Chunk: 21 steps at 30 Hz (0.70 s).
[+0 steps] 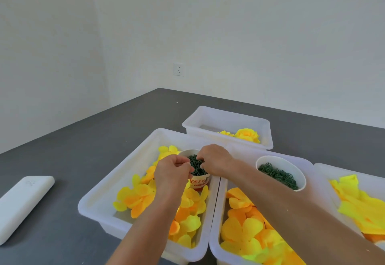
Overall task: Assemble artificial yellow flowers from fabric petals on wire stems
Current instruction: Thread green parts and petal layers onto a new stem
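The light around me is bright and even — soft daylight with no hard glare. The white walls [229,25] read pale grey-green, a slight colour cast. Shadows are faint: a soft dark band lies under the tubs [98,202] on the grey table [83,143], and my forearms cast almost none. The yellow petals [141,196] are saturated, nearly glowing, losing detail where brightest. The wide lens bends the table edge and stretches things near the borders — the lower corners look smeared. My fingers [183,163] are slightly soft, fine detail blurred.
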Motion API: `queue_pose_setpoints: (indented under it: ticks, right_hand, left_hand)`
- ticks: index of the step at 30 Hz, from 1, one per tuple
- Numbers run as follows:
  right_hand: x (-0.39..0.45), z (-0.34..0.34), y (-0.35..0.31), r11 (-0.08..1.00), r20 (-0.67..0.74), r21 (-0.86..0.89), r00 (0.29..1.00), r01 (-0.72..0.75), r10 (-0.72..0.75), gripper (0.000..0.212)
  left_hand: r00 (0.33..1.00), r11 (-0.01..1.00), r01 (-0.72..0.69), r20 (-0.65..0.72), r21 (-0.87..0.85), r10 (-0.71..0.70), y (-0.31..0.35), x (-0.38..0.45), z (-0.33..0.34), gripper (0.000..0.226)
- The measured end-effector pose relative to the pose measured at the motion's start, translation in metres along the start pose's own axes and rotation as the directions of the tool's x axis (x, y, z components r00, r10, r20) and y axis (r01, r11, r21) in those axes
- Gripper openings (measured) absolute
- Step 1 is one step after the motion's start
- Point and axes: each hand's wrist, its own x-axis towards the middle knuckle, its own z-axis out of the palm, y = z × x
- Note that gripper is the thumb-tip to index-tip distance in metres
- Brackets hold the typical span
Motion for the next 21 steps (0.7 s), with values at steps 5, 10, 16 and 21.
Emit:
queue_pose_setpoints:
  ticks: [5,10,16,21]
  right_hand:
    - [0.007,0.003,-0.005,0.999,0.026,-0.041,1.000,0.000,0.001,0.025]
    - [0.005,0.002,-0.002,0.999,-0.046,0.045,0.999,-0.003,0.005,0.017]
    - [-0.001,-0.004,0.003,0.972,-0.121,0.230,0.992,0.046,-0.018,0.011]
    - [-0.006,-0.011,0.006,0.903,-0.143,0.426,0.990,0.053,0.009,0.007]
  left_hand:
    - [1.000,1.000,0.014,0.005,-0.013,-0.014,0.000,0.000,-0.001,0.019]
    - [1.000,1.000,0.025,0.014,-0.016,-0.025,0.001,0.000,-0.002,0.019]
    - [0.999,0.999,0.037,0.015,-0.019,-0.037,0.003,-0.002,-0.002,0.020]
    - [0.999,0.999,0.040,0.013,-0.020,-0.040,0.002,-0.001,-0.003,0.020]
